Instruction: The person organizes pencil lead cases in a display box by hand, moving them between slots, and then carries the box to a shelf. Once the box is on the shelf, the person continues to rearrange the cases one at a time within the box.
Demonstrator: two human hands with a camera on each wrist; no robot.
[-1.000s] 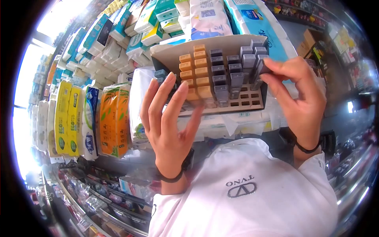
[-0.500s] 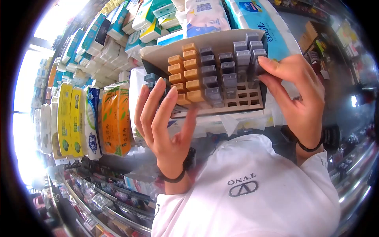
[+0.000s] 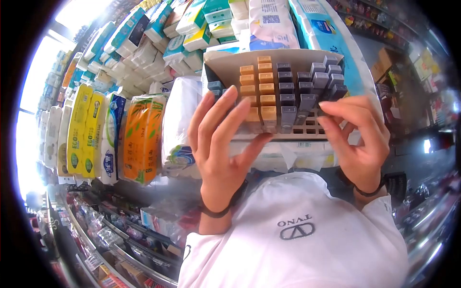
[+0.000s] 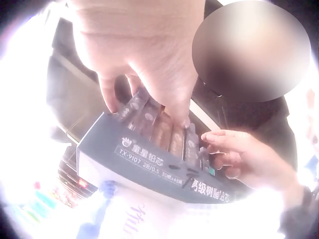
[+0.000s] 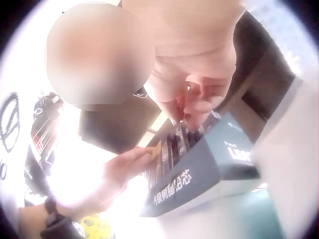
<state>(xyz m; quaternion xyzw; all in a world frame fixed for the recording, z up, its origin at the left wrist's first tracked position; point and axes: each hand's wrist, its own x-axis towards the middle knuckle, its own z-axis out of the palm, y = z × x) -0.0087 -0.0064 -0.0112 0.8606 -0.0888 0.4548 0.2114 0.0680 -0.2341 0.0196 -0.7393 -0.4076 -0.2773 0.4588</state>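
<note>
A dark cardboard display box [image 4: 149,158] holds upright pencil-lead tubes in a slotted tray, in columns of blue-grey, orange and grey. My left hand [image 3: 218,156] spreads over its left part, fingers nearly straight above the tubes. Its thumb reaches the front edge beside the orange tubes [image 3: 268,113]. My right hand [image 3: 362,137] is at the right end, its thumb and index finger apart with nothing between them. Just beyond its fingertips, a dark grey tube [image 3: 338,90] leans in the rightmost column. Bare slots [image 3: 307,130] show at the front right.
The box sits on wrapped tissue packs, with a large blue pack [image 3: 331,36] behind it. Orange [image 3: 142,139] and yellow [image 3: 79,137] packs stand in a row to the left. More tissue packs are piled at the back. Shelves [image 3: 129,240] run below left.
My right thumb and index finger have let go of the dark grey tube, which now stands in the right column. That hand has moved slightly nearer to me. My left hand stays by the box.
</note>
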